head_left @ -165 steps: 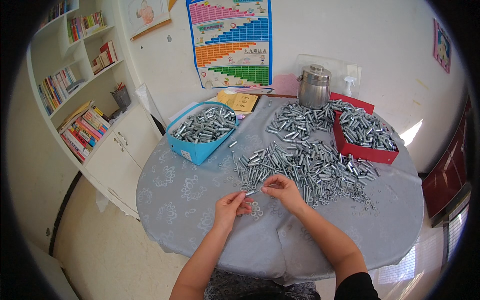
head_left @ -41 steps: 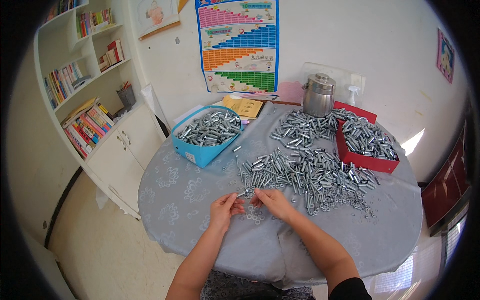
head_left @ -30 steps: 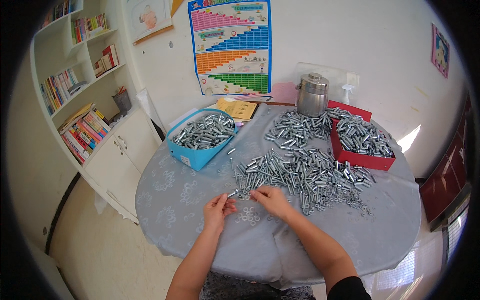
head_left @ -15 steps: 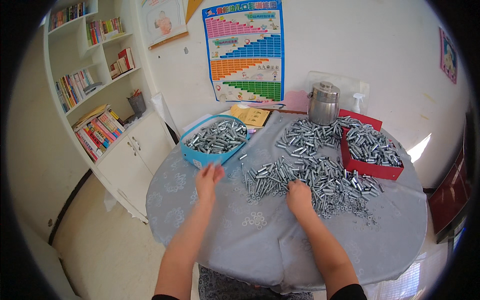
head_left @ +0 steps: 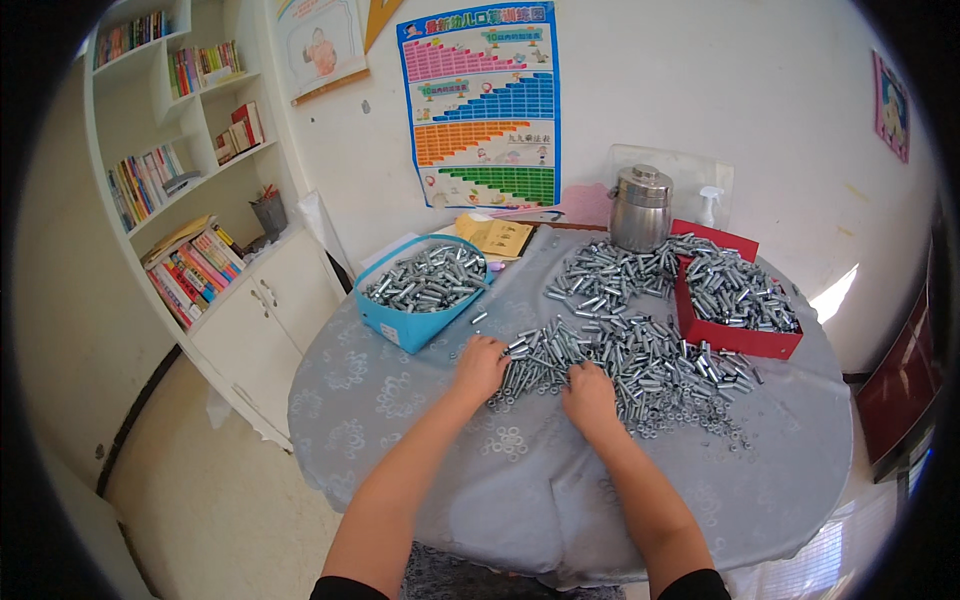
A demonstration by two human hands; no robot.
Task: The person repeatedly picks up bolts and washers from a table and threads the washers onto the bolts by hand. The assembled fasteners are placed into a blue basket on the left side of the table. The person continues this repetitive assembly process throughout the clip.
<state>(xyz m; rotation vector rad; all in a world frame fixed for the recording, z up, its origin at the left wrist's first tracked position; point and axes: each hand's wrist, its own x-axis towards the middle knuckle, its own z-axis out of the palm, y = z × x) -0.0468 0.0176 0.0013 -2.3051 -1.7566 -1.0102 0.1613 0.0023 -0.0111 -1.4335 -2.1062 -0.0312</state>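
Note:
A wide heap of silvery metal bolts (head_left: 540, 360) and short metal sleeves (head_left: 655, 365) covers the middle of the table. My left hand (head_left: 481, 368) is at the heap's left end, its fingers curled against the bolts. At the heap's front edge my right hand (head_left: 590, 397) is closed, fingertips down among the bolts. What either hand pinches is hidden by the fingers. To the left stands a light-blue bin (head_left: 408, 328), heaped with metal bolts or sleeves. A loose metal sleeve (head_left: 479, 318) lies between bin and heap.
A red box (head_left: 740, 338) full of metal sleeves stands on the right. Behind the heap are a steel pot (head_left: 641, 208) and a spray bottle (head_left: 709, 205). Small nuts or washers (head_left: 508, 443) lie on the grey tablecloth (head_left: 440, 500). A bookshelf (head_left: 180, 200) stands left.
My left hand has moved right, from in front of the blue bin to the heap's left end. My right hand stays at the heap's front edge, nearly in place. The view has shifted slightly.

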